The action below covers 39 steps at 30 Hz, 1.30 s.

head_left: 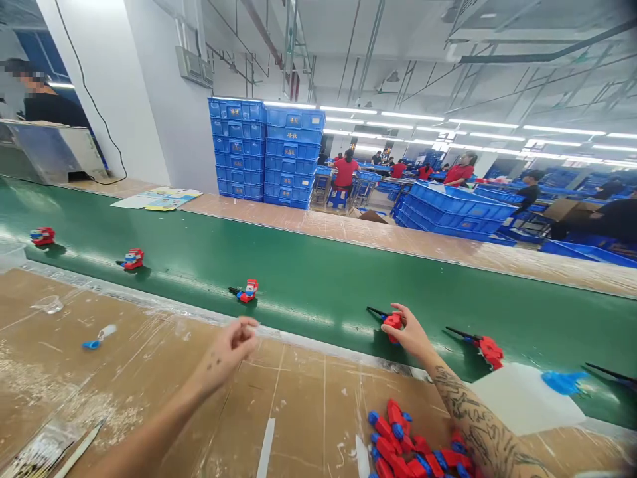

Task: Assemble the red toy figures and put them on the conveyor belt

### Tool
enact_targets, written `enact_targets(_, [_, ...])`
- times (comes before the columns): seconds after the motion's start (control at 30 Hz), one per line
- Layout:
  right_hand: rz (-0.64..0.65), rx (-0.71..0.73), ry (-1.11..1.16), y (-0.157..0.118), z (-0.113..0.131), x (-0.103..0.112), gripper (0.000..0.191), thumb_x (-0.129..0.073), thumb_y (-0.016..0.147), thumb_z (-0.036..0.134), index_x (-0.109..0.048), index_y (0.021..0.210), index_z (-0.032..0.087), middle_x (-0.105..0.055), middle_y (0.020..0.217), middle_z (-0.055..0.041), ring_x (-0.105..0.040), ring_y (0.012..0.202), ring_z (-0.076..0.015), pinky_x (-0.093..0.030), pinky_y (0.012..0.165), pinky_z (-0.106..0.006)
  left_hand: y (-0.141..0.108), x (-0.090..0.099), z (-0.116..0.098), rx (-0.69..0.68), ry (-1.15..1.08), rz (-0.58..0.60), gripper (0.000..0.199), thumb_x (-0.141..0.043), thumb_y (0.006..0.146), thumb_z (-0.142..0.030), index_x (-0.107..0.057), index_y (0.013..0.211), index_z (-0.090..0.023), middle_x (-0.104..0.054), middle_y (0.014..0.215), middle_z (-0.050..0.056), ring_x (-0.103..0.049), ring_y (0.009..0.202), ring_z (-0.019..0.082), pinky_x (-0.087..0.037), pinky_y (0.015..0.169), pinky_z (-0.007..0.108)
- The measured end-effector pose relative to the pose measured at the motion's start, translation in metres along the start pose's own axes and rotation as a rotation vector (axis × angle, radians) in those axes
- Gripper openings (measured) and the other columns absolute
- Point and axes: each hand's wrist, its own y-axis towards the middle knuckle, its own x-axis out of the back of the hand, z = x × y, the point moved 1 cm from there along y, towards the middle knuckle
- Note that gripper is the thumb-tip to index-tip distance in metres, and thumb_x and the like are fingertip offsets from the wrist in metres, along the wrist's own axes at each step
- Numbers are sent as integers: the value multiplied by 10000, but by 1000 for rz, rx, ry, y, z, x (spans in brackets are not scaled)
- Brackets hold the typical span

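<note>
My right hand (409, 332) has its thumb and fingers around a red toy part (393, 325) with a black rod, on the green belt (318, 265). My left hand (233, 348) hovers over the belt's near edge, fingers curled with the tips close together; nothing shows in it. Just beyond it on the belt sits a small red, white and blue toy (251, 289). Two similar toys (133, 258) (42, 236) are farther left. Right of my right hand lies another red part (490, 352) with a black rod. Red and blue pieces (398, 445) are heaped below my right forearm.
A white sheet (527, 398) with a blue item (562, 382) lies at the right. Blue crates (291, 156) stand stacked beyond the belt. At the left are a clear cup (48, 305) and a small blue piece (91, 344). People work in the background.
</note>
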Motion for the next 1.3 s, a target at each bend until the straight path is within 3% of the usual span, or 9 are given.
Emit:
enact_targets(0.07, [33, -4, 8, -1, -7, 4, 747, -765, 719, 364, -495, 1379, 142, -639, 1118, -84, -644, 1005, -250, -478, 991, -454, 51, 11, -8, -139, 448, -56, 355, -586, 846, -360, -594, 1169, -213, -639, 1118, 90, -603, 1028, 255, -483, 850, 339])
enact_targets(0.23, [66, -6, -5, -6, -9, 15, 784, -764, 716, 369, -481, 1409, 140, -648, 1167, -96, -635, 1092, -267, -450, 1042, -467, 144, 17, 12, -136, 685, -38, 694, -716, 640, -229, -564, 1317, -201, -463, 1407, 173, -483, 1258, 385, -392, 1036, 468])
enact_targets(0.47, [-5, -8, -38, -5, 16, 55, 677, -683, 848, 392, -441, 1425, 133, -565, 1343, -166, -542, 1249, -328, -406, 1081, -532, 154, 6, 45, -136, 558, -11, 586, -654, 681, -163, -602, 1261, -225, -646, 971, 76, -618, 978, 293, -421, 948, 414])
enact_targets(0.57, [55, 22, -37, -27, 39, 77, 554, -499, 928, 410, -471, 1405, 131, -639, 1224, -152, -614, 1131, -292, -464, 1020, -482, 142, 7, 36, -142, 374, -58, 624, -708, 696, -249, -546, 1298, -220, -654, 877, 39, -632, 886, 264, -458, 898, 391])
enact_targets(0.7, [477, 140, -15, -90, 73, 79, 415, -623, 763, 310, -704, 1156, 207, -734, 904, -22, -684, 808, -220, -560, 742, -319, 109, 8, 13, -143, 72, -111, 608, -633, 827, -468, -436, 1344, -216, -679, 1018, 59, -665, 859, 207, -534, 815, 344])
enact_targets(0.8, [656, 189, -57, -129, 90, 66, 487, -644, 624, 172, -758, 1093, 239, -739, 942, -10, -668, 822, -221, -538, 725, -300, 66, 10, -4, -64, -363, -173, 457, -636, 858, -378, -520, 1265, -206, -680, 1073, 72, -681, 848, 168, -563, 820, 312])
enact_targets(0.9, [723, 198, -88, -142, 95, 53, 451, -593, 608, 99, -780, 996, 234, -732, 887, 1, -654, 783, -200, -517, 729, -290, 15, 11, -15, 153, -808, -195, 391, -700, 811, -181, -595, 1188, -183, -701, 982, 81, -696, 772, 166, -592, 725, 285])
enact_targets(1.1, [762, 123, -74, -134, 91, 50, 166, -684, 693, 119, -739, 844, 162, -703, 712, 11, -634, 643, -170, -498, 629, -280, -75, 1, -10, 310, -1050, 79, 574, -778, 751, -94, -570, 1282, -165, -679, 1221, 161, -688, 1090, 263, -587, 814, 258])
enact_targets(1.3, [617, 143, 121, -150, 110, 70, 150, -726, 760, 334, -774, 812, 202, -757, 887, -33, -681, 828, -264, -525, 755, -335, -110, -20, 22, 393, -1143, 261, 482, -846, 741, -351, -698, 1135, -116, -695, 1217, 192, -718, 948, 193, -541, 756, 180])
